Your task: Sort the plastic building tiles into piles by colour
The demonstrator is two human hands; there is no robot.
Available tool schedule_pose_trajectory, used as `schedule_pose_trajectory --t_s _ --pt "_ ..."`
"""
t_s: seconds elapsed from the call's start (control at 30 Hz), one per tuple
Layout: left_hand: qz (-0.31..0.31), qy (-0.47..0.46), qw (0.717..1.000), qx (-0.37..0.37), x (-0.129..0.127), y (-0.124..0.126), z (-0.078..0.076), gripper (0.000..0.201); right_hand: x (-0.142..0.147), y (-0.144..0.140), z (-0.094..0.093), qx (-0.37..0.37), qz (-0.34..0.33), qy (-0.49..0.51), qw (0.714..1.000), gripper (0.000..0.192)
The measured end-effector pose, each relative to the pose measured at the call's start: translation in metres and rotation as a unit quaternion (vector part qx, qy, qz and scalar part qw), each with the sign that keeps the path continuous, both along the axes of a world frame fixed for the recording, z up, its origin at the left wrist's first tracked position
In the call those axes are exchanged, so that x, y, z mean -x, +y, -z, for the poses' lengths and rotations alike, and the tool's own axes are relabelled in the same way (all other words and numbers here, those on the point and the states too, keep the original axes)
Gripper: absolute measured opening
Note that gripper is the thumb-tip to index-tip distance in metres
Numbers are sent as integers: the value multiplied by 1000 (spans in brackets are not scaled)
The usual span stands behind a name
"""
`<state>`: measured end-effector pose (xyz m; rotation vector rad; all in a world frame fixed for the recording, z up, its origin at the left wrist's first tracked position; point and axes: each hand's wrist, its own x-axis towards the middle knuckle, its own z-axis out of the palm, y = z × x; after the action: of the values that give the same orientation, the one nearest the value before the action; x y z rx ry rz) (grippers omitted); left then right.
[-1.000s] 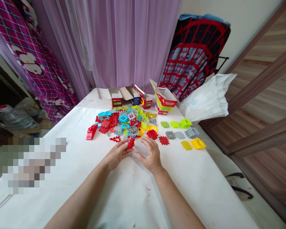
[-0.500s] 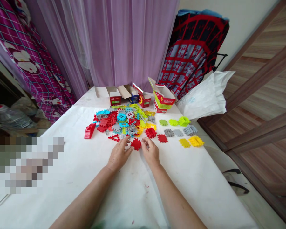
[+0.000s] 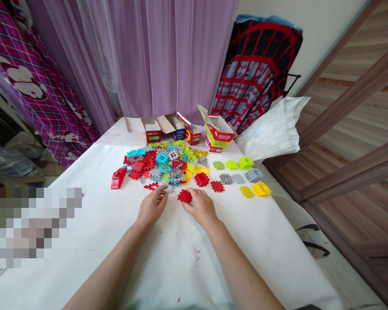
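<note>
Head view shows your right hand (image 3: 201, 206) resting on the white desk (image 3: 261, 241) with its fingertips touching a red toothed tile (image 3: 184, 196), which lies flat just in front of the big mixed pile of tiles (image 3: 166, 163); whether the fingers actually pinch the tile or only lie against its edge you cannot tell from here. Your left hand (image 3: 151, 206) sits just beside it, fingers loosely curled and spread, holding nothing, close to a red triangle piece (image 3: 151, 186). That red tile looks like thin, stiff plastic, light and a little slick, so taking it by two opposite notched edges should give the surest hold. Small sorted groups lie to the right: green tiles (image 3: 233, 164), grey tiles (image 3: 241, 177) and yellow tiles (image 3: 255, 190). Open cardboard boxes (image 3: 187, 131) stand at the far edge, near a white bag (image 3: 271, 131).
</note>
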<state>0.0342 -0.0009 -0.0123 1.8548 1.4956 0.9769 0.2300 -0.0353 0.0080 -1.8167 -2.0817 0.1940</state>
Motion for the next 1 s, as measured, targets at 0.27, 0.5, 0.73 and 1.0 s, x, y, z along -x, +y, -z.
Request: schedule_pose_trajectory --t_s 0.27,0.5,0.73,1.0 --pt "6 19 1000 13 -1 -1 -7 39 -105 5 -38 75 10 -56 996 62" --pt "11 13 1000 22 0 1 -2 42 -148 40 -38 95 -26 -115 989 68" --pt "8 28 999 26 1 1 -4 41 -147 53 -29 105 -48 -130 985 71" --pt "8 35 999 24 0 1 -7 40 -133 52 -45 119 -67 -188 973 67"
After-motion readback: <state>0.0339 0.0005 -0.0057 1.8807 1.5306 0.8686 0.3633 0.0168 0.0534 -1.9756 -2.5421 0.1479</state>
